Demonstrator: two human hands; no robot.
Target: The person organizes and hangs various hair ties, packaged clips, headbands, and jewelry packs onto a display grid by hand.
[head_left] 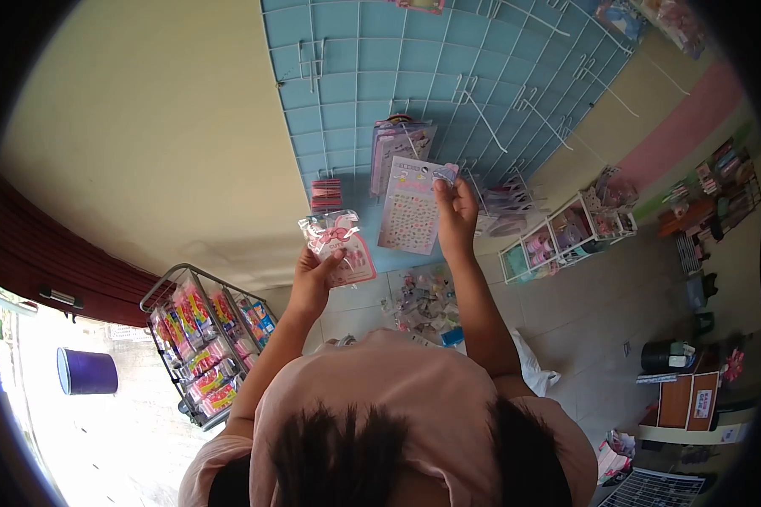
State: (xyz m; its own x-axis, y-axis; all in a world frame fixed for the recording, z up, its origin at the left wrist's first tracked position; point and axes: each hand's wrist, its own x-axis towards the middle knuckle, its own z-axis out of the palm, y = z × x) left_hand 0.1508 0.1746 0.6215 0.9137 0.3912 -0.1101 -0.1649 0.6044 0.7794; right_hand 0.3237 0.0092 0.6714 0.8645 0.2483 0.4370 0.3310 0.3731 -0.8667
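Note:
My left hand [311,283] holds a small clear packet with a pink bow [338,245], raised in front of the blue grid panel [448,76]. My right hand [455,207] pinches the top corner of a sticker sheet card [410,207] that hangs against the panel, close to a white hook. More packets [402,139] hang just above that card. A small red item [326,194] hangs on the panel between my two hands.
Empty white hooks [482,106] stick out of the panel. A wire rack of colourful packets [207,346] stands at the left, a white wire basket of goods [566,232] at the right. Loose packets [423,304] lie on the tiled floor below.

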